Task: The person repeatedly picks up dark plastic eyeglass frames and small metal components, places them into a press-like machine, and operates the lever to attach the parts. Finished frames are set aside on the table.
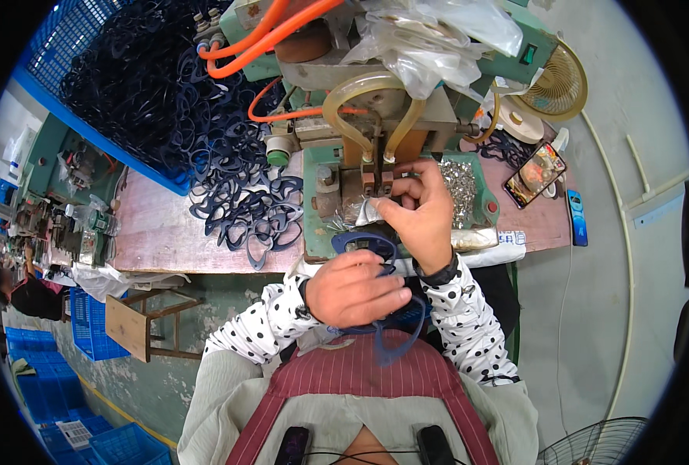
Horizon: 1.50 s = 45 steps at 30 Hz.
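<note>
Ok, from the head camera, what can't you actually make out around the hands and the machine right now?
Head view only:
- Left hand: its back hides the grip on the dark blue glasses frames.
- Right hand: fingertips cover the small part at the green press machine; too small to identify.
- Metal parts pile: single pieces too small to tell apart.
- Machine top: clear plastic bag covers it.
- Left-edge bench: blurred, bent by the fisheye lens.

Blue crate [42, 77] at upper left heaped with dark frames, more spilled in a pile [243, 209] on the brown bench [158, 232]. Phone [536, 173] and small tan fan [559, 87] at right; orange hoses [259, 43] up top. Wooden stool [147, 318] below the bench, blue bins [42, 387] on the floor.
</note>
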Available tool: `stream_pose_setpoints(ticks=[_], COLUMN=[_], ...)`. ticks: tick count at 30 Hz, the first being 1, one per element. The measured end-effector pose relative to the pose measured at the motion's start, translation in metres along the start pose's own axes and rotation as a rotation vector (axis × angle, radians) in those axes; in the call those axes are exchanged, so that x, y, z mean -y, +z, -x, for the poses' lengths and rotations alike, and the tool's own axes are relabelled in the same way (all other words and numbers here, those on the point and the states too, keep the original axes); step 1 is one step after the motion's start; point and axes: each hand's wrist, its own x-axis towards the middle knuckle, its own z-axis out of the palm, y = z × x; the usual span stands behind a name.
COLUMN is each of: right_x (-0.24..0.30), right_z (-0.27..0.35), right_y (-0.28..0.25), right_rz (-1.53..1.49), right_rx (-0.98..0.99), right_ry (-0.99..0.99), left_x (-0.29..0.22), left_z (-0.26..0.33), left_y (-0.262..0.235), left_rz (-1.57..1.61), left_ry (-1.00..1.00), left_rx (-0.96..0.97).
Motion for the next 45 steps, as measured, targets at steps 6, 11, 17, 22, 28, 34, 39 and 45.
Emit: stream_pose_setpoints(ticks=[6,11,17,22,28,34,39,45], right_x=[-0.006,-0.078,-0.11,-0.114,-0.123,-0.125,-0.12,-0.117], right_z=[0.001,-0.02,-0.005,0.0,-0.007,-0.003,-0.003,-0.002], right_y=[-0.005,-0.086,-0.127,-0.113,-0.114,-0.114,-0.112,-0.109], right_rz=[0.009,0.611,0.809,1.187,1.086,1.091,0.797,0.791], right_rx=[-0.079,-0.399,-0.243,-0.158,-0.231,-0.198,-0.367,-0.407], right_ry=[-0.038,-0.167,-0.057,-0.312,-0.327,-0.372,-0.353,-0.356], left_x=[0.013,0.032,0.029,0.026,0.011,0.022,0.057,0.111], left_z=[-0.007,-0.002,0.003,-0.001,0.007,0.073,0.221,0.308], left_y=[0.003,0.018,0.02,0.017,0.017,-0.005,-0.062,-0.086], left_rz=[0.073,0.184,0.186,0.179,0.006,-0.348,1.623,1.578], left_ry=[0.017,0.02,-0.005,-0.01,-0.102,-0.347,-1.25,-1.584], left_rx=[0.038,0.112,0.062,0.047,0.051,-0.188,-0.92,-1.691])
